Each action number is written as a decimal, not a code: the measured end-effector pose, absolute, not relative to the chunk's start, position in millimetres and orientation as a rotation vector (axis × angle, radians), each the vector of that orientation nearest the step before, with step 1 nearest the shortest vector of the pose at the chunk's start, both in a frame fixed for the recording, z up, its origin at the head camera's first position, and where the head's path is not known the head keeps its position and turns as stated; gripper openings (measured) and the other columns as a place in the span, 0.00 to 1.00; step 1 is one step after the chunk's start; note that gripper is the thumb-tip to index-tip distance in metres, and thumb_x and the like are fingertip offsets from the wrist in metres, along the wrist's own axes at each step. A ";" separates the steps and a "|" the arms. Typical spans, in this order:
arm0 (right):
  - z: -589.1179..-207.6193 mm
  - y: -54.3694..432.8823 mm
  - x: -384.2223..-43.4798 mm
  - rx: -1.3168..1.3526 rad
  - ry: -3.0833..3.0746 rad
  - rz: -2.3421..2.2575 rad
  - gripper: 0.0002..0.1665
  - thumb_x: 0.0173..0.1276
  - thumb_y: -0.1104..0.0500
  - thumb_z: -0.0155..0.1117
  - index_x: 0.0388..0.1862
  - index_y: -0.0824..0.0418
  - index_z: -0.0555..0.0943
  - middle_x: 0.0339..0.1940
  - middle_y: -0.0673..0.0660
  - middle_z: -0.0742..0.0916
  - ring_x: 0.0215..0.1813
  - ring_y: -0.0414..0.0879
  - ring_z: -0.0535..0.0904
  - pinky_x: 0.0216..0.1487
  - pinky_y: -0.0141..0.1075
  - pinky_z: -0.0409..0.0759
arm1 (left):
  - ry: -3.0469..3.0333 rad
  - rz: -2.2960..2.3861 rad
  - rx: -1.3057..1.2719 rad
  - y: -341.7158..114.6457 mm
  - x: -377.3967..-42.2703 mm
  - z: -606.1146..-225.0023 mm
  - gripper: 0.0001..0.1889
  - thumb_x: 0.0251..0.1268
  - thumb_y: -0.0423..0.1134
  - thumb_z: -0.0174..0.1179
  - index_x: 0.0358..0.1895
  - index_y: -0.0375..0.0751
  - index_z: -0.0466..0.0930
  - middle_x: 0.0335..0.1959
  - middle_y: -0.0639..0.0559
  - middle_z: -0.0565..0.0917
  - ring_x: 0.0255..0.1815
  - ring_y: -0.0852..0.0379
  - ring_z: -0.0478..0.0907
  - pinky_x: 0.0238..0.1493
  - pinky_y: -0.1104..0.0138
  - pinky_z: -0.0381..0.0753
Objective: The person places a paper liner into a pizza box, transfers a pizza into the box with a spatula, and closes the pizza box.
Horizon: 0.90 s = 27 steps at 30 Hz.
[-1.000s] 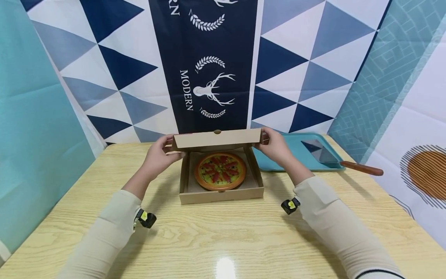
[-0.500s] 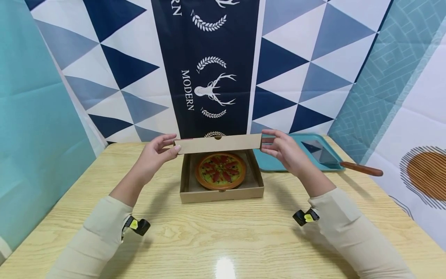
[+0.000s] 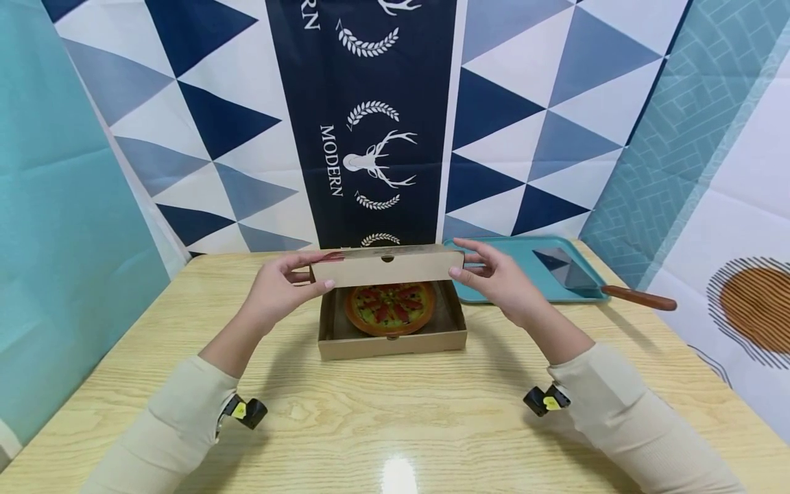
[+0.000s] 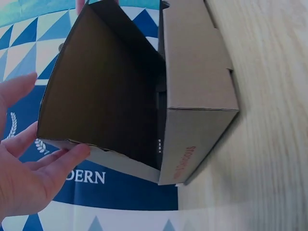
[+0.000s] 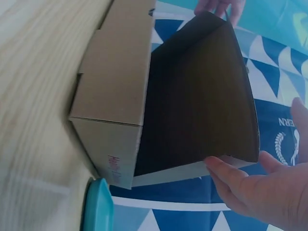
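A cardboard pizza box (image 3: 395,346) sits on the table, its hinged lid (image 3: 389,269) tilted partway down over it. Inside lies a round pizza (image 3: 390,312) with red and green topping; the lid hides its far edge. My left hand (image 3: 271,288) holds the lid's left front corner, thumb on the front flap and fingers along the side. At the right front corner my right hand (image 3: 509,285) grips the lid likewise. Both wrist views look into the lid's dark inner face, with the left hand's fingers (image 4: 72,156) and the right hand's fingers (image 5: 226,173) on its edge.
Behind and right of the box lies a teal tray (image 3: 518,245). A spatula (image 3: 568,267) rests on it, its wooden handle (image 3: 638,297) sticking out past the tray's right edge. A patterned cloth (image 3: 376,123) hangs behind the wooden table (image 3: 395,412).
The lid has come down and toward me, covering more of the pizza. Both hands have moved with it, and the right thumb now lies on the front flap. Tray and spatula stay put.
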State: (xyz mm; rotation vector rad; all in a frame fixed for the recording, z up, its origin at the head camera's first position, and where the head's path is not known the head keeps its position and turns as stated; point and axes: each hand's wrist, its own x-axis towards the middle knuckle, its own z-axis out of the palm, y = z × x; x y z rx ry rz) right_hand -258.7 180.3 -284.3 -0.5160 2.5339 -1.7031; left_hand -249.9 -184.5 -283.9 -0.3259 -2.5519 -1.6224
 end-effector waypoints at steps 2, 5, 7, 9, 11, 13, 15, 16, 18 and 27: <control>-287.0 179.8 -258.9 -0.485 2.589 -1.645 0.42 0.66 0.45 0.67 0.76 0.47 0.63 0.71 0.63 0.66 0.70 0.60 0.66 0.64 0.57 0.70 | -2.552 -1.620 -0.304 -183.1 -249.5 -286.8 0.31 0.54 0.47 0.74 0.62 0.46 0.77 0.66 0.46 0.71 0.60 0.45 0.77 0.52 0.56 0.81; -290.4 178.7 -259.5 -0.454 2.626 -1.606 0.42 0.64 0.46 0.70 0.74 0.48 0.65 0.69 0.62 0.68 0.69 0.58 0.68 0.60 0.55 0.74 | -2.556 -1.626 -0.261 -181.0 -249.1 -290.7 0.30 0.52 0.46 0.75 0.60 0.47 0.78 0.64 0.46 0.74 0.59 0.47 0.78 0.50 0.56 0.82; -292.4 178.2 -259.6 -0.450 2.637 -1.600 0.41 0.64 0.49 0.70 0.74 0.51 0.66 0.68 0.63 0.69 0.68 0.59 0.69 0.59 0.54 0.76 | -2.562 -1.631 -0.245 -179.9 -249.1 -293.1 0.30 0.52 0.44 0.75 0.60 0.47 0.77 0.62 0.44 0.76 0.58 0.47 0.79 0.49 0.56 0.83; -294.0 177.3 -259.4 -0.447 2.634 -1.605 0.39 0.65 0.52 0.70 0.73 0.53 0.67 0.67 0.63 0.70 0.67 0.60 0.70 0.58 0.53 0.77 | -2.570 -1.633 -0.238 -178.7 -248.7 -294.8 0.29 0.52 0.43 0.75 0.60 0.47 0.77 0.59 0.43 0.79 0.56 0.47 0.79 0.47 0.57 0.84; -295.6 177.0 -259.4 -0.439 2.629 -1.616 0.37 0.66 0.55 0.69 0.72 0.55 0.68 0.67 0.65 0.69 0.67 0.61 0.70 0.58 0.52 0.78 | -2.578 -1.625 -0.241 -177.6 -248.1 -296.1 0.29 0.52 0.41 0.75 0.60 0.46 0.77 0.59 0.43 0.79 0.56 0.46 0.80 0.46 0.57 0.84; -297.2 176.7 -259.2 -0.428 2.625 -1.626 0.34 0.67 0.58 0.68 0.71 0.56 0.69 0.68 0.65 0.69 0.67 0.62 0.70 0.57 0.52 0.78 | -2.586 -1.602 -0.236 -176.5 -247.7 -297.0 0.28 0.52 0.40 0.75 0.59 0.46 0.78 0.60 0.44 0.76 0.56 0.46 0.79 0.45 0.58 0.84; -298.8 176.5 -258.8 -0.415 2.624 -1.631 0.33 0.67 0.60 0.67 0.70 0.57 0.70 0.67 0.66 0.69 0.66 0.62 0.70 0.57 0.51 0.78 | -2.599 -1.571 -0.227 -175.5 -247.4 -298.2 0.28 0.52 0.40 0.75 0.58 0.45 0.78 0.63 0.45 0.73 0.57 0.46 0.79 0.45 0.58 0.84; -299.6 176.4 -258.7 -0.409 2.623 -1.634 0.32 0.67 0.61 0.67 0.69 0.58 0.70 0.67 0.66 0.69 0.66 0.62 0.70 0.57 0.51 0.78 | -2.604 -1.558 -0.224 -174.8 -247.4 -298.9 0.28 0.52 0.39 0.75 0.58 0.44 0.78 0.63 0.44 0.72 0.57 0.45 0.78 0.46 0.57 0.84; -301.3 176.1 -258.2 -0.399 2.630 -1.629 0.31 0.67 0.62 0.67 0.68 0.58 0.71 0.66 0.65 0.70 0.65 0.61 0.71 0.58 0.51 0.78 | -2.615 -1.531 -0.211 -173.3 -247.3 -300.3 0.27 0.52 0.38 0.75 0.57 0.43 0.78 0.63 0.44 0.71 0.57 0.45 0.78 0.46 0.57 0.84; -308.2 175.0 -258.1 -0.386 2.645 -1.590 0.27 0.67 0.67 0.65 0.64 0.61 0.73 0.61 0.65 0.73 0.61 0.62 0.74 0.57 0.49 0.79 | -2.641 -1.400 -0.233 -170.6 -245.2 -309.0 0.24 0.50 0.35 0.76 0.52 0.40 0.80 0.53 0.42 0.72 0.55 0.41 0.80 0.44 0.58 0.85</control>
